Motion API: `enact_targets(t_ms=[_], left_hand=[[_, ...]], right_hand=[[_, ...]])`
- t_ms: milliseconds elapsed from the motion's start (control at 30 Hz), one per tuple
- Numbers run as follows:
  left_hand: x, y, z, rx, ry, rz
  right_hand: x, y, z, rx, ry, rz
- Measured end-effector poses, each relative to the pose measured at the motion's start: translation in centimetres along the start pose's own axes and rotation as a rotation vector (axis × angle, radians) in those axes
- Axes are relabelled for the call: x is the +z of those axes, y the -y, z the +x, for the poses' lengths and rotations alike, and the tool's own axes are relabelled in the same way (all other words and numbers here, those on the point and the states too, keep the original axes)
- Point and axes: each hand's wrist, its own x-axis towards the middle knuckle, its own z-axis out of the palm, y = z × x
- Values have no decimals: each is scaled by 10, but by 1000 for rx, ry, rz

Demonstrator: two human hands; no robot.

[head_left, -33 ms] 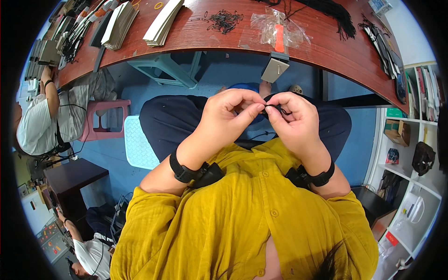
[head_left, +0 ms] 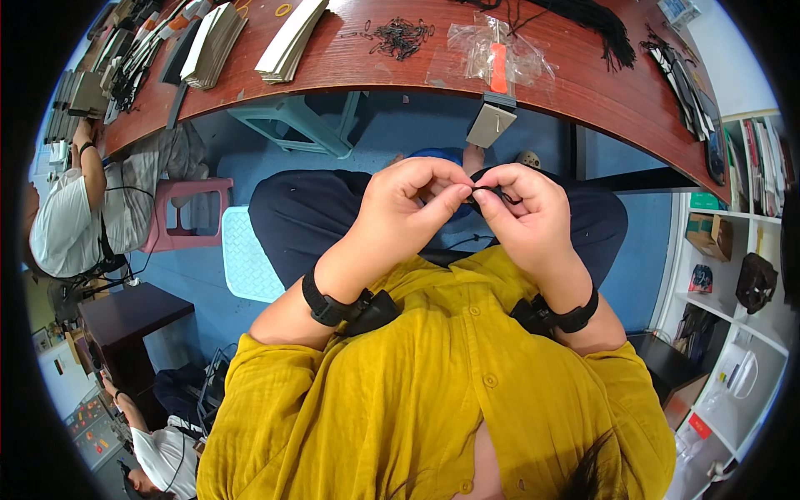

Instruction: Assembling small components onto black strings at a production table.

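Observation:
Over my lap, my left hand (head_left: 412, 200) and my right hand (head_left: 527, 208) meet fingertip to fingertip. Between them runs a thin black cord (head_left: 498, 192), pinched by the thumb and index finger of each hand. A small loop of it curls beside my right fingers. How the cord is joined or knotted at the fingertips is too small to make out. Beyond my hands, on the red-brown table (head_left: 358, 71), lies a pile of small black clips or loops (head_left: 400, 38). Right of it are crumpled clear plastic bags (head_left: 467, 42) and an orange strip (head_left: 498, 68).
Stacks of pale card strips (head_left: 287, 42) and a bundle of black cords (head_left: 583, 25) lie on the table. A grey block (head_left: 492, 125) hangs at its edge. Stools, including a pink one (head_left: 192, 212), stand left. Two people sit at left; white shelves (head_left: 742, 317) stand right.

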Motion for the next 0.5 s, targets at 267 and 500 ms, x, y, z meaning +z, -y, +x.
enact_targets(t_ms=[267, 500], left_hand=[[-2, 0, 0, -87, 75, -498], [-3, 2, 5, -101, 55, -539]], right_hand=[[-12, -12, 0, 98, 83, 317], [-11, -17, 2, 191, 251, 296]])
